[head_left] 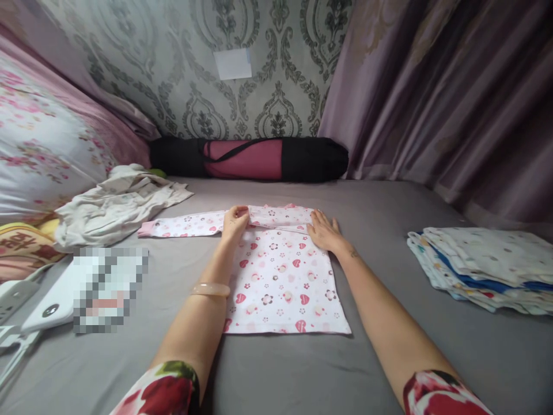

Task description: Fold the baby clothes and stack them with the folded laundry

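A child's long-sleeved shirt [280, 282], white with pink hearts, flowers and small figures, lies flat on the grey bed sheet. One sleeve [190, 223] with a pink cuff stretches out to the left. The other sleeve [280, 217] lies folded across the top of the shirt. My left hand [235, 222] has its fingers closed on the fabric at the left shoulder, by the end of the folded sleeve. On the right shoulder edge my right hand [324, 230] rests flat with fingers extended, pressing the cloth.
Folded clothes [484, 268] are stacked at the right. Crumpled pale cloth [116, 202], a white device [56, 300] and a power strip [17, 297] lie at the left. A black and pink roll bag [246, 159] sits along the patterned wall, beside purple curtains [415, 86].
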The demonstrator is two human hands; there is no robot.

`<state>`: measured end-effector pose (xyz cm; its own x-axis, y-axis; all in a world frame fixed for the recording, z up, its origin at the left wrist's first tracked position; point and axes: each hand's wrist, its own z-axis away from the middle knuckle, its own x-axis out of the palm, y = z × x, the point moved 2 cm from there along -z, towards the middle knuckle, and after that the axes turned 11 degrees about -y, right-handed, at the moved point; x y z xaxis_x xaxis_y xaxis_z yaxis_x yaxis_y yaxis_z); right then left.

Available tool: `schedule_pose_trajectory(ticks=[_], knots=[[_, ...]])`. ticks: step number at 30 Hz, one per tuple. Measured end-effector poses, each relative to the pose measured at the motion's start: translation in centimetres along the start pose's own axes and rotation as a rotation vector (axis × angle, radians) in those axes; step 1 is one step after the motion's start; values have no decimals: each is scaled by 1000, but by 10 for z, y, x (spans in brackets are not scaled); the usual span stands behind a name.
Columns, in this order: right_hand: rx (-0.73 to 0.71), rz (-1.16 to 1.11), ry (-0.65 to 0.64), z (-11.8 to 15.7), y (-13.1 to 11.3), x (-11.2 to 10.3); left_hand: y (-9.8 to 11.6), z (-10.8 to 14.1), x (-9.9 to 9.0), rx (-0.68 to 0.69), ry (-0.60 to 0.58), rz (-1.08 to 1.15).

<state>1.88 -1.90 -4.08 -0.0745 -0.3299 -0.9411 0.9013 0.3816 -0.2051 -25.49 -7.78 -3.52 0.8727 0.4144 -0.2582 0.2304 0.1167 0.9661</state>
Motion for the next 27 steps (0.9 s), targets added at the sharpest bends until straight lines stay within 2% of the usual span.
schedule_pose_trajectory(ticks=[5, 12, 16, 20, 23, 25, 27], knots=[[-6, -7, -23, -2, 4, 0, 1, 3, -3, 75, 15, -412], [-84, -108, 5, -5, 19, 0, 1, 7, 3, 78, 3, -733], [-126, -329, 68, -9, 38, -3, 3, 10, 1, 87, 65, -816], [-73, -608, 134, -14, 47, -10, 14, 14, 1, 120, 82, -838], [63, -555, 140, -18, 38, -18, 22, 18, 7, 167, -3, -847], [130, -410, 143, -21, 23, -22, 24, 19, 12, 201, -82, -857], [133, -264, 153, -23, 2, -21, 23, 20, 17, 238, -162, -864]])
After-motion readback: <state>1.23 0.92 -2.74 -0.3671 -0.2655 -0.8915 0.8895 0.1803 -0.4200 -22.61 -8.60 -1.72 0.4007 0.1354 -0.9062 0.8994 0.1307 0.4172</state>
